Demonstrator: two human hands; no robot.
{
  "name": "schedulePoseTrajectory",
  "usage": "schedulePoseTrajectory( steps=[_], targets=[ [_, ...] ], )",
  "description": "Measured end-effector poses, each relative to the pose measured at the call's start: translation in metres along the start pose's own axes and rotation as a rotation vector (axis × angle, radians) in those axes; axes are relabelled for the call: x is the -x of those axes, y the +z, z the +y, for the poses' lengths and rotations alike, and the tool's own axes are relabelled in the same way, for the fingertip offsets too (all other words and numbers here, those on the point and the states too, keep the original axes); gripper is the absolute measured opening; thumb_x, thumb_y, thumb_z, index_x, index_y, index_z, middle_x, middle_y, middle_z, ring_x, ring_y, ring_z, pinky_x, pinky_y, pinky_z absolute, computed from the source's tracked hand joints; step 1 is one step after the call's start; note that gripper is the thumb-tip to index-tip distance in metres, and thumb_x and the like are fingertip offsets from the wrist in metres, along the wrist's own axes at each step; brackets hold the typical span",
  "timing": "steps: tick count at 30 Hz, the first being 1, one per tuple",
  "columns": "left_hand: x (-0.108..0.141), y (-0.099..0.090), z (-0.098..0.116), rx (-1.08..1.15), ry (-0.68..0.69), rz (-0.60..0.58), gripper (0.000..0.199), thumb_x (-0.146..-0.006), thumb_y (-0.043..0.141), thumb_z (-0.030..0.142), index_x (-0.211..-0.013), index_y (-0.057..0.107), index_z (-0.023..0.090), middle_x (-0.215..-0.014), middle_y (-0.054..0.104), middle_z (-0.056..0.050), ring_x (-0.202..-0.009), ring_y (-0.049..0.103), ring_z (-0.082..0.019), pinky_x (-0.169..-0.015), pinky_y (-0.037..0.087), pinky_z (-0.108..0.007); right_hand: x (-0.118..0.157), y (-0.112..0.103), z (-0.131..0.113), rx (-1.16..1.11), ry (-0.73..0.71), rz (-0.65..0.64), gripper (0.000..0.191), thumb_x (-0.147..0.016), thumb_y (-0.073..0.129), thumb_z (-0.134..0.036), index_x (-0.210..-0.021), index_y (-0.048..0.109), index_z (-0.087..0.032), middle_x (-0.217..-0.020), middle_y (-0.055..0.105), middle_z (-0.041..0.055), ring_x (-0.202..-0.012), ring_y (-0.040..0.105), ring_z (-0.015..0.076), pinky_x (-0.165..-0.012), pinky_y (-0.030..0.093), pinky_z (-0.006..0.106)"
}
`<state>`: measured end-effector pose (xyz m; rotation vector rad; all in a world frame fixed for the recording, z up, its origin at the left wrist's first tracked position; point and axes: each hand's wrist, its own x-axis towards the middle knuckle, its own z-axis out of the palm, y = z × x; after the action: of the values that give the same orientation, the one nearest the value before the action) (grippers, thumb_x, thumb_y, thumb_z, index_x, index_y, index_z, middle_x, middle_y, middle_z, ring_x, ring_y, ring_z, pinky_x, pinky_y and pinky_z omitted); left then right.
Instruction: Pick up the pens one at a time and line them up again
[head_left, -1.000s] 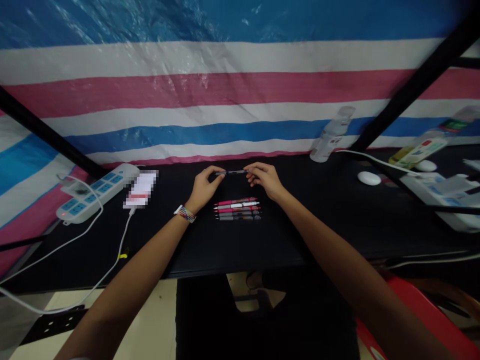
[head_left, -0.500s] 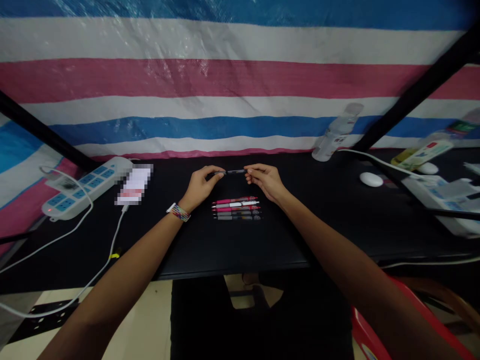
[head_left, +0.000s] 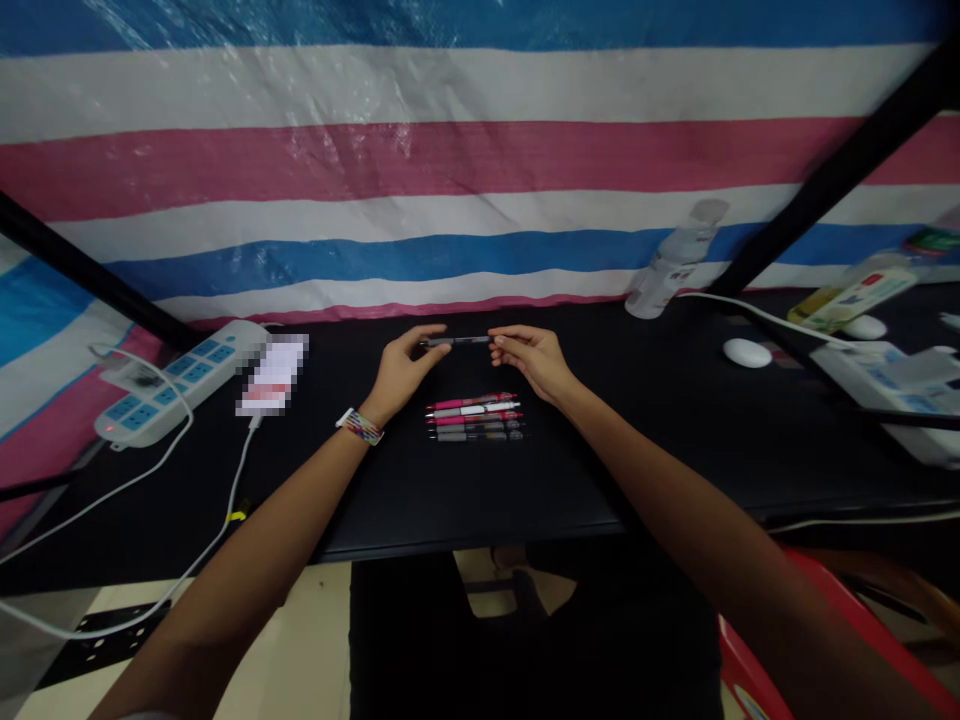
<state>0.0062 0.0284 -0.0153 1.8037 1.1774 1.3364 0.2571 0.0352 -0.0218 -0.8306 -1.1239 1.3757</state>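
Note:
A dark pen lies level, left to right, between my two hands near the back of the black table. My right hand pinches its right end between thumb and fingers. Around the pen's left end, my left hand has its thumb and index finger apart, the thumb close beside the barrel. Whether that thumb touches the pen is hard to see. Nearer to me, several pens lie side by side in a row, with red, white and grey-black barrels.
At left are a power strip, a phone and its white cable. A clear bottle stands back right, with a white mouse, a tilted bottle with yellow liquid and another white power strip beyond. A red stool is below right.
My left thumb and index finger have parted from their pinch, and more of the pen's left end shows. My right hand keeps its pinch. The view has shifted slightly.

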Motion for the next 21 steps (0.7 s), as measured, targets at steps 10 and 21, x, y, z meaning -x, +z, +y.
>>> schedulePoseTrajectory(
  steps=[10, 21],
  targets=[
    [-0.002, 0.000, -0.007, 0.007, 0.008, -0.007, 0.029, -0.093, 0.084, 0.049, -0.105, 0.082, 0.023, -0.081, 0.074, -0.002, -0.077, 0.068, -0.020, -0.079, 0.052, -0.035, -0.004, -0.008, 0.003, -0.021, 0.023, -0.012, 0.042, -0.067, 0.106, -0.046, -0.096, 0.088, -0.021, -0.086, 0.079, 0.0050, -0.077, 0.072, 0.0180, -0.081, 0.067, 0.040],
    [-0.002, 0.000, -0.012, 0.047, -0.011, -0.044, 0.029, -0.104, 0.070, 0.048, -0.092, 0.075, 0.021, -0.076, 0.071, -0.002, -0.074, 0.065, -0.018, -0.075, 0.048, -0.032, -0.010, -0.013, 0.009, -0.014, 0.042, 0.011, 0.041, -0.067, 0.106, -0.045, -0.095, 0.087, -0.021, -0.085, 0.077, 0.0054, -0.079, 0.070, 0.0194, -0.081, 0.066, 0.041]
  ],
)
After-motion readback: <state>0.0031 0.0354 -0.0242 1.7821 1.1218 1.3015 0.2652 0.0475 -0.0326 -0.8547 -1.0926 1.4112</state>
